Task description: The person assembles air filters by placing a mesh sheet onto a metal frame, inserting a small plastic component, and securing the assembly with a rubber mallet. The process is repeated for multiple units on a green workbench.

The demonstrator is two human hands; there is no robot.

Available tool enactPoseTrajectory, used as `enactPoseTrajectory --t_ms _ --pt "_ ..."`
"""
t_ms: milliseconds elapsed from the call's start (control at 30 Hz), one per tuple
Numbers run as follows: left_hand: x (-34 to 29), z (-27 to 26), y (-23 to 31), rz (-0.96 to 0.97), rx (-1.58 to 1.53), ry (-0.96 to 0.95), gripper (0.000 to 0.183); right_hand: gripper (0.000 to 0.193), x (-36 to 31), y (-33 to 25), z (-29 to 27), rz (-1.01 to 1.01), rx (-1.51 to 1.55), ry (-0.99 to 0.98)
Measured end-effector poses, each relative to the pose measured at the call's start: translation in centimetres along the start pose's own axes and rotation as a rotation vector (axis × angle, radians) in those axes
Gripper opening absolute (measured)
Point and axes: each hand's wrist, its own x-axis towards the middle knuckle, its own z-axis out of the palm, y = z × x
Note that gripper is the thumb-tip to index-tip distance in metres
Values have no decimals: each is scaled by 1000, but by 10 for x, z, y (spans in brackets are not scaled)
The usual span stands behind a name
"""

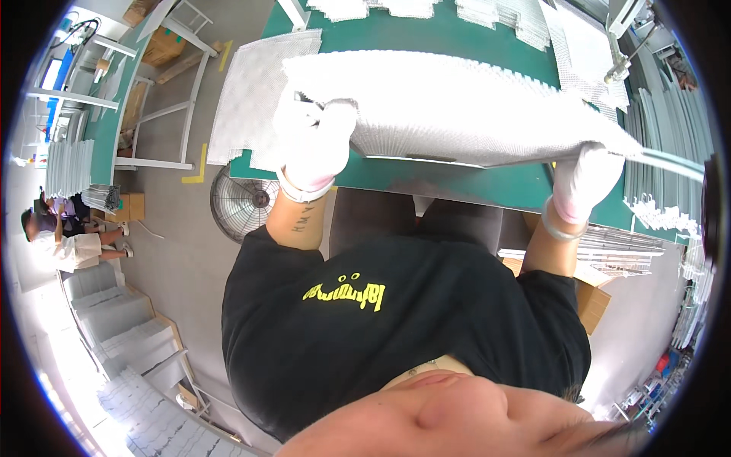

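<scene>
A long white pleated mesh sheet (457,91) stretches between my hands above the green worktable (487,194). My left hand (314,141), in a white glove, is closed on its left end, with thumb and fingers pinching the near edge. At the other end my right hand (588,179), also in a white glove, is closed round the lower right corner. Overexposure blurs where glove and mesh meet. Beyond the right hand a thin pale strip (670,163) runs off to the right; whether it joins the sheet I cannot tell.
Flat mesh sheets (255,91) overhang the table's left side. More mesh pieces (502,19) lie at its far edge. Pale strips (655,145) are stacked at the right. A round floor fan (244,199) stands left below the table. Another person (72,247) is at the far left.
</scene>
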Motion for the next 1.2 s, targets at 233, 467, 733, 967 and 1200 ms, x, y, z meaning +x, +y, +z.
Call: enactPoseTrajectory --t_ms 233,467,733,967,1200 --pt "-16 8 20 -235 -485 88 18 23 -11 -7 20 -80 217 -123" --pt "-14 -2 27 -131 -571 -63 24 26 -10 -14 18 -75 260 -281" --pt "-38 -1 12 -193 -530 0 24 56 -66 25 21 244 -87 -149" --pt "-18 18 1 -184 -201 112 41 119 -115 88 59 43 -518 15" --pt "-7 24 0 -263 -290 157 27 65 -70 68 32 264 35 -81"
